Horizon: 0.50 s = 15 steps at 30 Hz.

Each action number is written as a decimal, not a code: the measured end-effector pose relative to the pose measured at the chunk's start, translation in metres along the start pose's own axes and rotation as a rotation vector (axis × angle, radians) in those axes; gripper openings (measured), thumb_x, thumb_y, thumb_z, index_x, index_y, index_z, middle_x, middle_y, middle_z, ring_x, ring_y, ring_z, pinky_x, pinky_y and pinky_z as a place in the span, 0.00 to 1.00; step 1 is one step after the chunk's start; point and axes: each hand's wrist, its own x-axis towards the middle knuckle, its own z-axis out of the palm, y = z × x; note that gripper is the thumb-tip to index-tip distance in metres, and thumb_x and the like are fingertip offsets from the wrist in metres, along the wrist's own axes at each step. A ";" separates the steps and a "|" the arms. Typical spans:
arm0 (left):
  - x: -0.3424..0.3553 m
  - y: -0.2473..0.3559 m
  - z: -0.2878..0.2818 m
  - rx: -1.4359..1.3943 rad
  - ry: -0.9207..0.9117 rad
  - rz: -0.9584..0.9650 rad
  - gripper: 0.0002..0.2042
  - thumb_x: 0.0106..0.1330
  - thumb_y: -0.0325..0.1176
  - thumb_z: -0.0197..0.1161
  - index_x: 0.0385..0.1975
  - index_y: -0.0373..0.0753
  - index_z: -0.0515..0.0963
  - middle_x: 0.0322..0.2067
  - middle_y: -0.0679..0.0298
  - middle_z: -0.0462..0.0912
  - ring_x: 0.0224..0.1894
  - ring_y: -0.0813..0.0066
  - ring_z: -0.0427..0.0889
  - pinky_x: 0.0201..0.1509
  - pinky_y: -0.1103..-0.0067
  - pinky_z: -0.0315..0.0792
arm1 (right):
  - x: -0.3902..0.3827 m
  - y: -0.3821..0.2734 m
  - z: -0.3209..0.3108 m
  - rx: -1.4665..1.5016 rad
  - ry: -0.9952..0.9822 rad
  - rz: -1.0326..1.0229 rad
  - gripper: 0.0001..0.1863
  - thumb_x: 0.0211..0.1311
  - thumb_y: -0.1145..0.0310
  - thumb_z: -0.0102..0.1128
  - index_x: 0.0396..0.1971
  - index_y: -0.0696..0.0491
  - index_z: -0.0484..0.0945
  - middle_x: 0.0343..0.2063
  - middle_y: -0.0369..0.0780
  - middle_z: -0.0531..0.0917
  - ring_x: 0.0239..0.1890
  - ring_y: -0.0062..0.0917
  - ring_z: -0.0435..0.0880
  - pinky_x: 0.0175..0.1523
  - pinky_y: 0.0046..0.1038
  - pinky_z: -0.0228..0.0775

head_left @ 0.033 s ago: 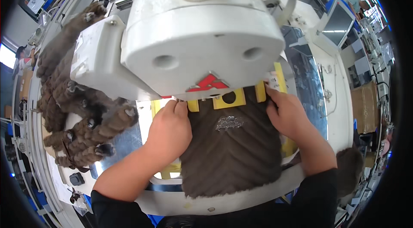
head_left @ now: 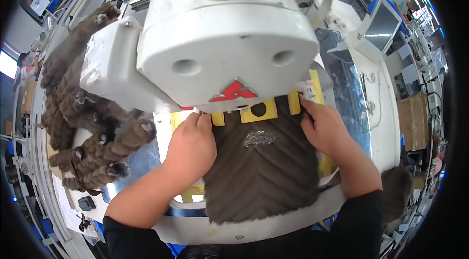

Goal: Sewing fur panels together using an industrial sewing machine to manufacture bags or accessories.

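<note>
A large white sewing machine head [head_left: 224,49] with a red emblem overhangs the work. Beneath its lower edge lies a brown fur panel [head_left: 261,171] with chevron ridges and a small silvery patch, under yellow template pieces [head_left: 256,117]. At the panel's upper left, my left hand [head_left: 190,146] is closed against the edge, its fingertips partly hidden by the machine. My right hand [head_left: 322,129] rests at the panel's upper right with bent fingers pressed along the template edge; what exactly they grip is unclear.
A pile of brown fur pieces [head_left: 73,122] covers the left side of the metal-plated table. At right stand a monitor [head_left: 381,24] and a cardboard box [head_left: 413,120], with more brown fur [head_left: 393,193] lower down. Another person [head_left: 28,67] is at the far left.
</note>
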 end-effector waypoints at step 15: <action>0.001 0.000 0.000 -0.003 0.022 0.021 0.13 0.63 0.19 0.58 0.47 0.26 0.78 0.37 0.44 0.81 0.37 0.40 0.82 0.42 0.57 0.78 | 0.001 0.000 0.001 -0.020 -0.018 0.029 0.22 0.63 0.73 0.54 0.56 0.63 0.78 0.32 0.57 0.84 0.37 0.55 0.84 0.45 0.50 0.76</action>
